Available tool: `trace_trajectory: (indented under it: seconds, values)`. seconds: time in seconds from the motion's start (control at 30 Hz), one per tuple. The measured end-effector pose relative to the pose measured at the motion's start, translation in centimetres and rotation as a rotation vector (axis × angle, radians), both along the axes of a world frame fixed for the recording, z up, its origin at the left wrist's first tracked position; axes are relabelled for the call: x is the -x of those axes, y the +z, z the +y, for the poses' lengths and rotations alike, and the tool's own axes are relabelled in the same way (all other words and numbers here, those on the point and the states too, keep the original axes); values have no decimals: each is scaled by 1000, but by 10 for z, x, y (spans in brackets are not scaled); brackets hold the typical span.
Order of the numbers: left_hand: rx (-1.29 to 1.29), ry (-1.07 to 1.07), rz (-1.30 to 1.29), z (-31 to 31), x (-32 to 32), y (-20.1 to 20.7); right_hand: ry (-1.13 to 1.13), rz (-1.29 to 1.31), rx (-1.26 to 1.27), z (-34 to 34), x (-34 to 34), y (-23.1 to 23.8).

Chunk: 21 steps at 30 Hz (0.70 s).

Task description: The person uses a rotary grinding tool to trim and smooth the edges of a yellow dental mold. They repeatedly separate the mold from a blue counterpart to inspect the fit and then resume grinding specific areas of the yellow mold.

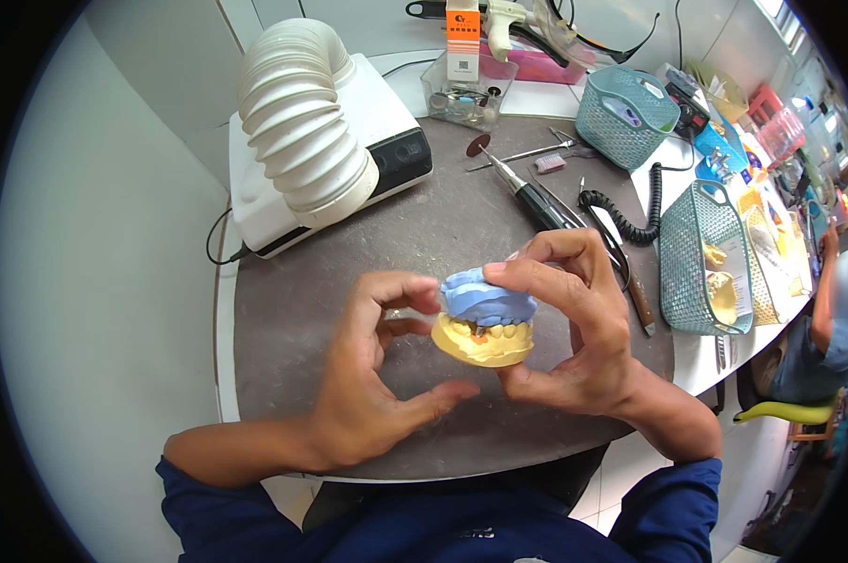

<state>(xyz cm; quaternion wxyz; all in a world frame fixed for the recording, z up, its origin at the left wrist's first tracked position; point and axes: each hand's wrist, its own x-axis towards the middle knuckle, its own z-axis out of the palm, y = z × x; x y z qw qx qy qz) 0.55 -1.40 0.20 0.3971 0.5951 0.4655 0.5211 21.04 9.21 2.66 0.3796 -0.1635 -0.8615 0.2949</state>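
Observation:
Over the middle of the grey desk mat, my right hand (583,328) grips a pair of dental casts fitted together. The upper one is a blue cast (488,302), seated with its teeth against those of a yellow cast (480,347) below. My thumb is at the yellow base, and fingers press the blue top. A small orange mark and a dark grey tooth spot show on the yellow cast's front. Just left of the casts is my left hand (358,385), its fingers and thumb spread apart with nothing between them.
A white machine (386,94) with a ribbed hose (297,113) stands back left. A rotary handpiece (535,200) with a brown disc (478,144) lies behind my right hand. A knife (641,305) and teal baskets (621,117) are to the right. Another person (818,347) sits far right.

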Motion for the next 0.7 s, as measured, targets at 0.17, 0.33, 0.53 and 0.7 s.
trace_trajectory:
  seconds: [0.17,0.33,0.53,0.7]
  values:
    - [86,-64,-158,-2,-6,4,-35,4,-40,1,2,-2]
    - [135,-81,-271,-3,-6,5,-15,-9,-36,-1,4,-1]
    - [241,-61,-386,-1,-8,9,1,12,-20,-2,7,-8]
    - [278,-31,-409,4,-7,3,-30,-126,-73,-4,5,-5]
